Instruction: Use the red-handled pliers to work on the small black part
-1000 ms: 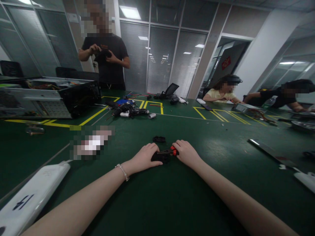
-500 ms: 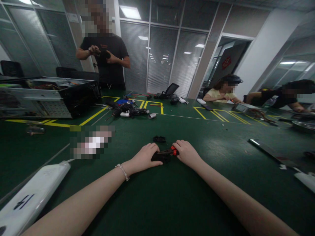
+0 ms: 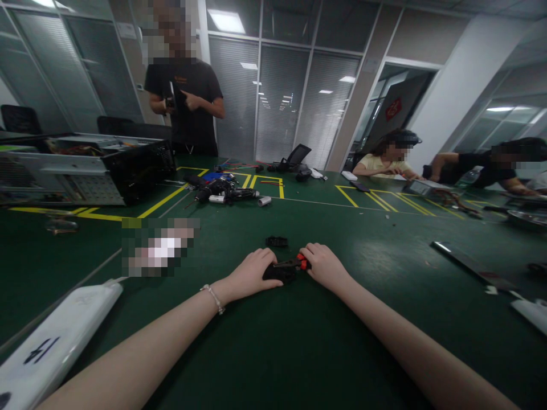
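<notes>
My left hand is closed around a small black part, its thumb along the near side. Red-handled pliers are gripped in my right hand. Their dark jaws point left and lie against the top of the black part; I cannot tell whether they bite on it. Just beyond my hands a second black part, open-framed in look, rests on the green tabletop.
An opened computer case stands far left. A white slab marked 14 lies near left. Tools and cables, with a drill, are piled beyond. A dark flat strip lies right. Co-workers are across the table.
My hands, the pliers and the black part look almost unmoved. The standing co-worker has shifted the dark object held at the chest, and the person at far right has moved an arm.
</notes>
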The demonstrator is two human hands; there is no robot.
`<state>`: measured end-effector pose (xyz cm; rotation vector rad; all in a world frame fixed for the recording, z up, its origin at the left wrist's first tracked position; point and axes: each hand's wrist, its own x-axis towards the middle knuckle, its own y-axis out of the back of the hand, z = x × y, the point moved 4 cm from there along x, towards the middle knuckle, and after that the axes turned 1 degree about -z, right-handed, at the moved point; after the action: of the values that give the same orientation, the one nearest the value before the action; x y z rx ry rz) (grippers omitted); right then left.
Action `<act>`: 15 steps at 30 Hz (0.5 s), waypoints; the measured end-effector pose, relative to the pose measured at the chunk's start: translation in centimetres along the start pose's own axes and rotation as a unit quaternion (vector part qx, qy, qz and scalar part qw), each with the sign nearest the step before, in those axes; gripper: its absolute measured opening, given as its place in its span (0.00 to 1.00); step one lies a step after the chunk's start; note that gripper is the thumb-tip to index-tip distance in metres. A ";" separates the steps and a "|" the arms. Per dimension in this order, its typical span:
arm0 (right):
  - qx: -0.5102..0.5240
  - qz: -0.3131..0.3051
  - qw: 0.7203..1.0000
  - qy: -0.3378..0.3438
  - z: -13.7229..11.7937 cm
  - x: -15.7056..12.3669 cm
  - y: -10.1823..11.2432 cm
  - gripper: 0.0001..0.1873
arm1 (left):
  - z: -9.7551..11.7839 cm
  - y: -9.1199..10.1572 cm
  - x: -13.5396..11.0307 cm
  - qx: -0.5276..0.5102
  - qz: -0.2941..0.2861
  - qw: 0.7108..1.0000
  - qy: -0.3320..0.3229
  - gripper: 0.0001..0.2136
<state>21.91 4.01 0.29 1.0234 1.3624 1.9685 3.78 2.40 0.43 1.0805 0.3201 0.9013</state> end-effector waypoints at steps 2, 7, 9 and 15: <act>-0.001 -0.002 1.000 -0.001 0.0 0.0 0.1 0.18 | 0.0 0.0 0.0 0.000 -0.002 1.000 0.001 0.16; -0.001 -0.004 1.000 0.002 -0.1 0.0 0.2 0.18 | 0.0 0.0 0.0 0.003 0.000 1.000 0.001 0.16; -0.001 -0.004 1.000 0.006 -0.1 0.0 0.2 0.18 | -0.1 -0.1 0.0 0.002 -0.003 1.000 0.003 0.16; 0.001 -0.001 1.000 0.007 0.0 -0.1 -0.1 0.17 | -0.1 -0.1 0.0 0.001 -0.002 1.000 -0.003 0.16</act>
<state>21.97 4.00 0.19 1.0122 1.3730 1.9760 3.76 2.44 0.27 1.0842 0.3193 0.8943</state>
